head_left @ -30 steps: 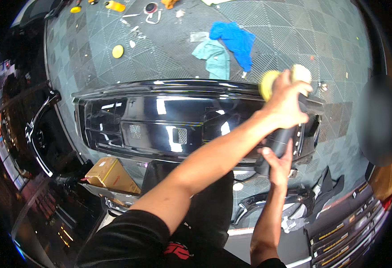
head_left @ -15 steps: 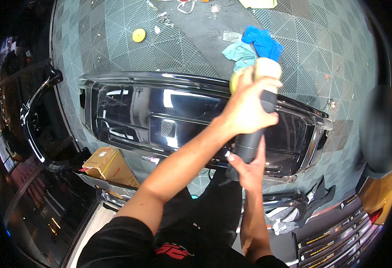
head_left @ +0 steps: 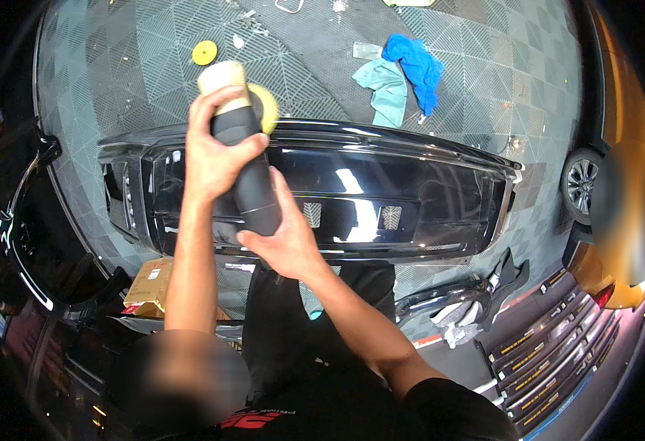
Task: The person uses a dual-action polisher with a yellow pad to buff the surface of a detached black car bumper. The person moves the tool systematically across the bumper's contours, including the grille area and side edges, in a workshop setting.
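Observation:
A black polisher (head_left: 255, 192) with a pale yellow head end is held in both my hands over the left part of a long glossy black car panel (head_left: 425, 180). My left hand (head_left: 216, 162) wraps round the tool's head end. Lower down, my right hand (head_left: 291, 241) grips its body near the back end. The round yellow pad (head_left: 266, 109) shows beyond the tool's right side, by the panel's far edge. Whether the pad touches the panel, I cannot tell.
Beyond the panel lie a yellow disc pad (head_left: 204, 53), a teal cloth (head_left: 383, 90) and a blue cloth (head_left: 418, 70). A cardboard box (head_left: 148, 284) stands near left, beside a dark car (head_left: 21, 242). Right are an orange-yellow car (head_left: 611, 81) and long black boxes (head_left: 550, 375).
Both hands have carried the polisher from the panel's right part across to its left part. The view has shifted, so more of the orange-yellow car shows.

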### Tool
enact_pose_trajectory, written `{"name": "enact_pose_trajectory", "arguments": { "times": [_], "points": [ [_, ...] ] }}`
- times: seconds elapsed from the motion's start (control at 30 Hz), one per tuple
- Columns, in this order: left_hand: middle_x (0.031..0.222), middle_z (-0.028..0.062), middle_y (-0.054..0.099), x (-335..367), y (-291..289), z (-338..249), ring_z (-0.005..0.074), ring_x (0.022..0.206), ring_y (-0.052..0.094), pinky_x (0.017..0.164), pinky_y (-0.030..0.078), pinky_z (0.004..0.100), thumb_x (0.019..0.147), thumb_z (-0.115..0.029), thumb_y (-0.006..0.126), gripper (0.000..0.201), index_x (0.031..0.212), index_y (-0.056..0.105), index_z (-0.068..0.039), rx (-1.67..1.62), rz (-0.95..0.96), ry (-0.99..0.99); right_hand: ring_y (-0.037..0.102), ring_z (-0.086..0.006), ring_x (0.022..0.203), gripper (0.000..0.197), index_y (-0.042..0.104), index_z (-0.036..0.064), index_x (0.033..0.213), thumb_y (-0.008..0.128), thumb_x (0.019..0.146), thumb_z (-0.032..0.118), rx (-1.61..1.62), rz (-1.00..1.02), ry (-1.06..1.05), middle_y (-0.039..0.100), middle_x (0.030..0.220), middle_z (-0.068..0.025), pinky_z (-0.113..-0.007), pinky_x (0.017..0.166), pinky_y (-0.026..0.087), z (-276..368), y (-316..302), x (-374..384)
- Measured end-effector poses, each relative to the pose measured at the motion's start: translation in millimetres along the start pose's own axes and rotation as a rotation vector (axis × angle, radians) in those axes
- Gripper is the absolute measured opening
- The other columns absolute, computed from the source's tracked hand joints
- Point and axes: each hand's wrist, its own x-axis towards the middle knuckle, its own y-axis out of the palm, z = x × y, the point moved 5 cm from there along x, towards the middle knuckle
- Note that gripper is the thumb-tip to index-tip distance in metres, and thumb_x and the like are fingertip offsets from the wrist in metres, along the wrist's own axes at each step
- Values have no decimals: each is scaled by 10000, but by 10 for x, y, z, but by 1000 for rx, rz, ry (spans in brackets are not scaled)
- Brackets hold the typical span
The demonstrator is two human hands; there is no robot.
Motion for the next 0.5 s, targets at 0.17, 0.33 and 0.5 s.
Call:
{"name": "enact_pose_trajectory", "arguments": {
  "times": [0.17, 0.33, 0.5],
  "points": [
    [1359, 154, 579, -94, 97, -79, 342, 1291, 608, 1109, 505, 466, 653, -131, 906, 717, 1336, 686, -118, -29, -3, 8, 594, -377, 1440, 1155, 192, 66, 1728, 885, 810, 176, -98, -18, -3, 558, 1574, -289, -426, 1193, 462, 46, -120, -126],
    [1402, 194, 542, -238, 883, -398, 413, 1369, 539, 1170, 458, 535, 616, -203, 919, 759, 1338, 688, -162, -2, 62, 133, 590, -270, 1409, 1151, 227, 45, 1726, 911, 802, 80, -2, -118, -116, 565, 1580, -222, -397, 1174, 473, -123, -788, -429],
    [1507, 335, 437, -355, 2007, -771, 532, 1465, 413, 1216, 411, 584, 595, -199, 923, 805, 1364, 688, -221, -69, 192, 190, 621, -205, 1231, 1162, 296, -28, 1683, 982, 771, 192, 35, -303, -81, 624, 1395, -114, -373, 1084, 501, -283, -1696, -807]
  ]
}}
